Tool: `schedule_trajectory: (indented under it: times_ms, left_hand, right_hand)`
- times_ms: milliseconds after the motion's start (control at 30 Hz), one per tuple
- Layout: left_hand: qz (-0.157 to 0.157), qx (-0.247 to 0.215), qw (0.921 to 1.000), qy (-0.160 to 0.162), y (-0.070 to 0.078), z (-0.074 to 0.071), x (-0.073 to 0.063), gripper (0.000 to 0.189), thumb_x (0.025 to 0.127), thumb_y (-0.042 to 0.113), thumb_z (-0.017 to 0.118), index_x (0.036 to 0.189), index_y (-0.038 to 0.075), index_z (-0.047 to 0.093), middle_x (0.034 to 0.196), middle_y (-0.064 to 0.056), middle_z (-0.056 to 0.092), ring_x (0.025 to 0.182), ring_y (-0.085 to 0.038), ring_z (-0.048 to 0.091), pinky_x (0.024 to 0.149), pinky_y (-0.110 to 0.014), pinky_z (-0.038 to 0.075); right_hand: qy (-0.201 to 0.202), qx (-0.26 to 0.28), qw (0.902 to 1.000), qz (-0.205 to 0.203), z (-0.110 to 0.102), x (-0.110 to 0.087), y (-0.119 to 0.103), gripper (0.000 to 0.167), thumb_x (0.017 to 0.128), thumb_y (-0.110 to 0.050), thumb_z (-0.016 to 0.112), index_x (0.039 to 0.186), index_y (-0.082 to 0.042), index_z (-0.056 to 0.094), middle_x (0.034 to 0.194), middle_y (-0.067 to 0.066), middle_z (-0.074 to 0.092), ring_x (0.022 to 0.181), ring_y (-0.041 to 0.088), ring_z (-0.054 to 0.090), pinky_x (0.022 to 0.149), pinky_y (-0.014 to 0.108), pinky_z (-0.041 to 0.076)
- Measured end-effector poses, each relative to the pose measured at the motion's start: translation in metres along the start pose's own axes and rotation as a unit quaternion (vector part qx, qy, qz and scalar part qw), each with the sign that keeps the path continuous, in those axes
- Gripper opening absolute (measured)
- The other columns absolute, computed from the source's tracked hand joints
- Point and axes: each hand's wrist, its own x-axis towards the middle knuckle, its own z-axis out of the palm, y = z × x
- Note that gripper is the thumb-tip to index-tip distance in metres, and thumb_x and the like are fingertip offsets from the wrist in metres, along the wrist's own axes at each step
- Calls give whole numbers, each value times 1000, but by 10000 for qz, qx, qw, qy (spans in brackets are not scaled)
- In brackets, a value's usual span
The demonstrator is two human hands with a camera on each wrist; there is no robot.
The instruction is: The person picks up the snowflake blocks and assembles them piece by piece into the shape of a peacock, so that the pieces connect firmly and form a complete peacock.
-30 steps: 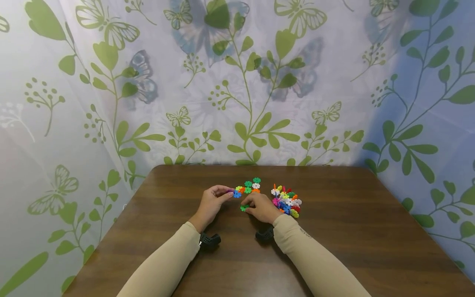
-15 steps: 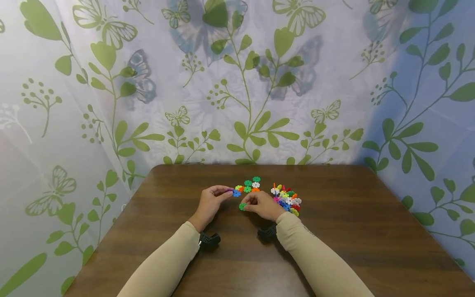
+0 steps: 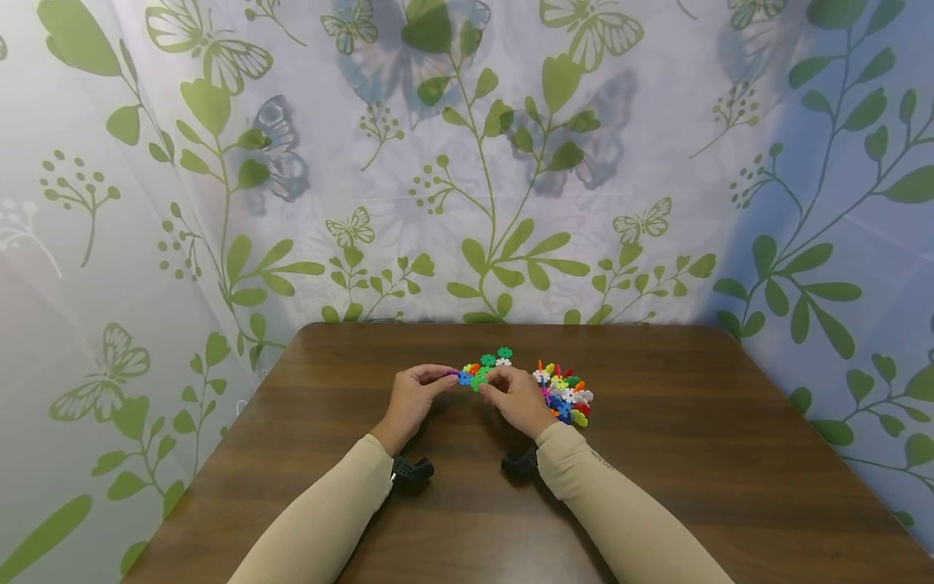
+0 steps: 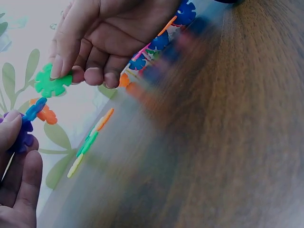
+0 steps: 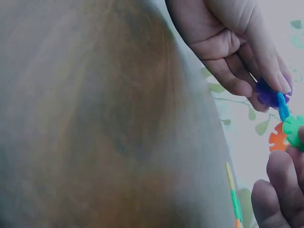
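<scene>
My left hand [image 3: 413, 401] pinches a purple notched, flower-shaped interlocking disc [image 4: 23, 135] between thumb and fingers. Joined to it is a blue disc [image 4: 35, 109], and an orange disc [image 4: 46, 113] sticks out beyond the blue one. A green disc [image 4: 51, 83] is pinched at its edge by my right hand [image 3: 518, 401]. In the head view the green disc sits right at the blue disc [image 3: 464, 378]; in the left wrist view it shows just above the blue and orange ones. My right fingers partly cover the green disc.
Several linked discs lie flat on the table beyond the hands, including a green disc [image 3: 505, 353] and a white disc [image 3: 503, 363]. To the right of the right hand stands a heap of mixed-colour discs [image 3: 569, 396]. A patterned curtain [image 3: 467, 162] hangs behind the brown table [image 3: 657, 487].
My right hand has lifted the green disc from near the table and brought it up and away from me, to the blue disc. My left hand has stayed nearly still with the purple disc.
</scene>
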Motion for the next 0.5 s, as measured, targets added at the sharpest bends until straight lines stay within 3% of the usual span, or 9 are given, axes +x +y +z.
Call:
schedule_trajectory:
  times_ms: [267,500]
  left_hand:
    - [87,82,9999,35,-2,1,0,18,92,13,84,106,2,82,103,-13,78,99,-46,72,85,-38,61]
    - [165,73,9998,-50,-2,2,-1,20,93,12,84,106,-2,80,101,-14,78,95,-42,73,83,-38,61]
  right_hand:
    - [257,-352,9987,-253,3,-1,0,5,97,-13,80,94,-12,76,81,-9,70,74,12,65,71,32,57]
    - [550,-667,9913,-995,7,-4,-2,5,93,-7,83,92,-5,79,82,-7,73,73,11,68,70,35,60]
